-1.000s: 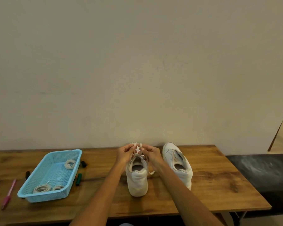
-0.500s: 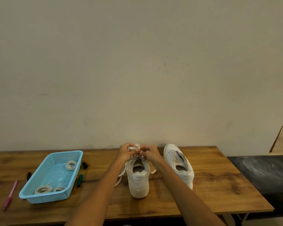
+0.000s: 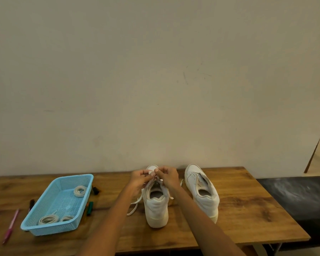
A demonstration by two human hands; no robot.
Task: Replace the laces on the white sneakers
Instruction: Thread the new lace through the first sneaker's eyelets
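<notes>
Sneaker (image 3: 156, 207) being laced on the table (image 3: 238, 215).
Its white lace (image 3: 137, 203) is pinched by left hand (image 3: 139, 179) and right hand (image 3: 168, 175).

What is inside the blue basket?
The blue basket holds three coiled white laces: one near its far end and two at the near end. Its near wall hides part of those two.

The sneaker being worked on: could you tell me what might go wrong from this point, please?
Both the left hand and right hand pinch the lace at the front of the near sneaker, with nothing steadying its heel; a hard pull might tip or drag it. The loose lace end trailing on the table by the left forearm could snag. Pulling sideways may nudge the second sneaker standing close by.
</notes>
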